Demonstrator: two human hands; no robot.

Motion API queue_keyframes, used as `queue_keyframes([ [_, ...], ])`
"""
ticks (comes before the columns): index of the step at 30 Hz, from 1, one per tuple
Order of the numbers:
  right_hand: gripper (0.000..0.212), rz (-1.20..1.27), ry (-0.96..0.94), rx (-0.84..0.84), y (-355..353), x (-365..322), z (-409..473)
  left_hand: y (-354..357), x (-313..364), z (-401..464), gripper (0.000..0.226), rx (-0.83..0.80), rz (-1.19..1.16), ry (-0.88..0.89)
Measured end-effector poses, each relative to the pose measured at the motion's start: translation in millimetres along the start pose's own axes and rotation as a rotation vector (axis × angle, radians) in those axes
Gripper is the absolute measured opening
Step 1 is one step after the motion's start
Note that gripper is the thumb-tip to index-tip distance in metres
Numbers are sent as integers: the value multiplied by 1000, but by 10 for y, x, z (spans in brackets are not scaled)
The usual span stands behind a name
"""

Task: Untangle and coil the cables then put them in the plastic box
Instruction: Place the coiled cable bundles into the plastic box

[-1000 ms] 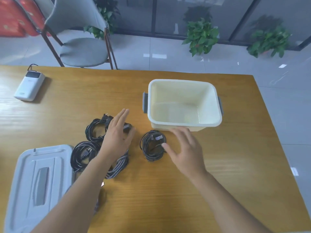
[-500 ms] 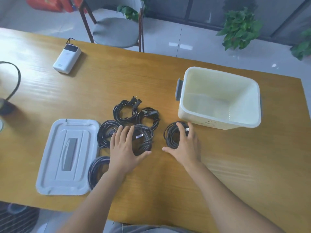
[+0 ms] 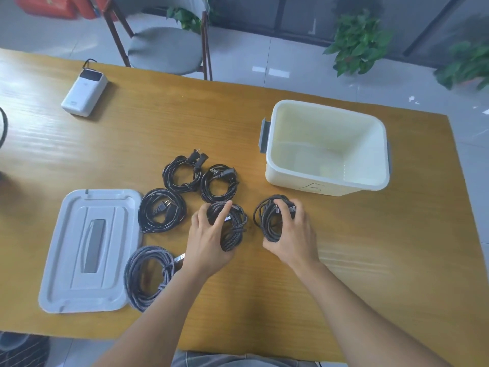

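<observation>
Head view, cables coiled, transfer to the box pending. Six coils lie on the tabletop [image 3: 344,260] at centre frame. My right hand [image 3: 293,234] curls its fingers over the black coil [image 3: 267,221] nearest the plastic box [image 3: 328,181], the grip closed on the bundle from above. My left hand [image 3: 209,239] does the same on the braided coil [image 3: 235,229] just to the left, thumb and fingers pinching its loops. Both coils lie flat, so neither has a long axis to align.

The box stands open and apparently empty at the upper right of the frame, just beyond the right-hand coil; its grey lid [image 3: 87,250] lies apart at the lower left. The box thus lies up and to the right of both grips, and the right hand is the nearer. I judge that a short lift over the near wall should suffice for it, the left hand having to reach further across.

Four coils wait untouched: three plug cords [image 3: 161,210] [image 3: 180,173] [image 3: 219,181] and one braided cable [image 3: 148,276].
</observation>
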State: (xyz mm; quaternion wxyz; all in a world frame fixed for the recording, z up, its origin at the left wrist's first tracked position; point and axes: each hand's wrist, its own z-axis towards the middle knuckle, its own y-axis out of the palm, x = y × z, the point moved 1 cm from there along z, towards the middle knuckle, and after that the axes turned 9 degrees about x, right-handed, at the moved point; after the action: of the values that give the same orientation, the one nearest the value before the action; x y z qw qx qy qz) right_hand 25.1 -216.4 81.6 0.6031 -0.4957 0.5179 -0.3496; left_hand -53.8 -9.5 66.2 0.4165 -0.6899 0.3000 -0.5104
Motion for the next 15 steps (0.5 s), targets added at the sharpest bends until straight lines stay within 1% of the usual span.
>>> queue_keyframes([
  [7,97,72,6,70,-242,102,-60,-154,135,-30,116,63,-88,15],
  [15,94,240,-9,228,-804,65,-107,-661,497,117,112,222,-170,108],
])
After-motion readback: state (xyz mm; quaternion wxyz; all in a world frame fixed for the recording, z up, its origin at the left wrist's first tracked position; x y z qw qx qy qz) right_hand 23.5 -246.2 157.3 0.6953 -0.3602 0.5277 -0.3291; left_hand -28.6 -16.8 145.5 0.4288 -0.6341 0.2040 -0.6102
